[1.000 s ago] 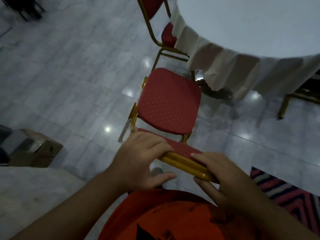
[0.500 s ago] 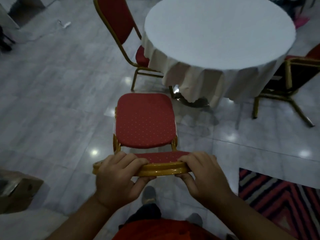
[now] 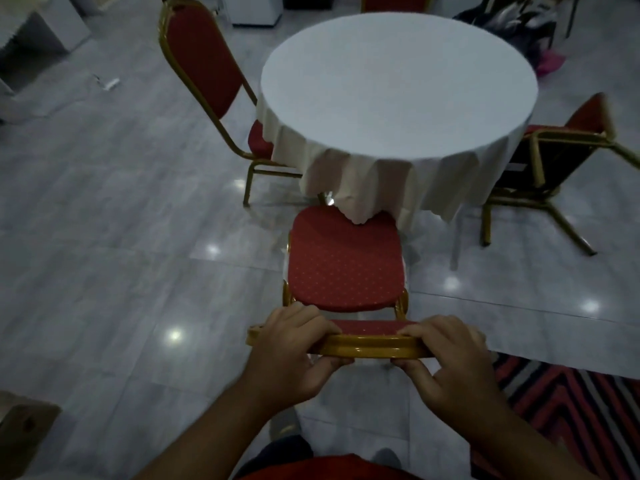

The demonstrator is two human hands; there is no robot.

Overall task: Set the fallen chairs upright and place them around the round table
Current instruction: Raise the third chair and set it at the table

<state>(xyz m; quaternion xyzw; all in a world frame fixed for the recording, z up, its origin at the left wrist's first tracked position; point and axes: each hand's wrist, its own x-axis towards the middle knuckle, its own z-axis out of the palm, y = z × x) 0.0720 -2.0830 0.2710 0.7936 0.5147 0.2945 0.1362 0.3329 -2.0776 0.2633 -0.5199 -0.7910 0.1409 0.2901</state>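
Grey marble floor tiles (image 3: pixel 114 237) fill the room, glossy with small light reflections, and a striped red, black and white rug (image 3: pixel 568 407) lies at the near right. One round worktop (image 3: pixel 398 84) under a white cloth stands at the far centre. Four red-cushioned, gold-framed chairs can be counted. The near chair (image 3: pixel 346 261) stands upright at the centre, its seat's far edge just under the hanging cloth. A second chair (image 3: pixel 204 74) stands upright at the left of the worktop, seat tucked under the cloth. A third chair (image 3: pixel 554 161) at the right is tipped over, its legs splayed toward the near right. Only the top of a fourth chair (image 3: pixel 394 1) shows beyond the far edge.

Both hands close around the gold top rail of the near chair's back: the left hand (image 3: pixel 294 351) at the rail's left end, the right hand (image 3: pixel 446 355) at its right end, fingers over the far side and thumbs beneath. The rail's long axis runs left to right between the two grips, and the seat lies just beyond them, facing the worktop, with the backrest toward the person.

A brown cardboard box (image 3: pixel 24 431) sits at the near left edge.
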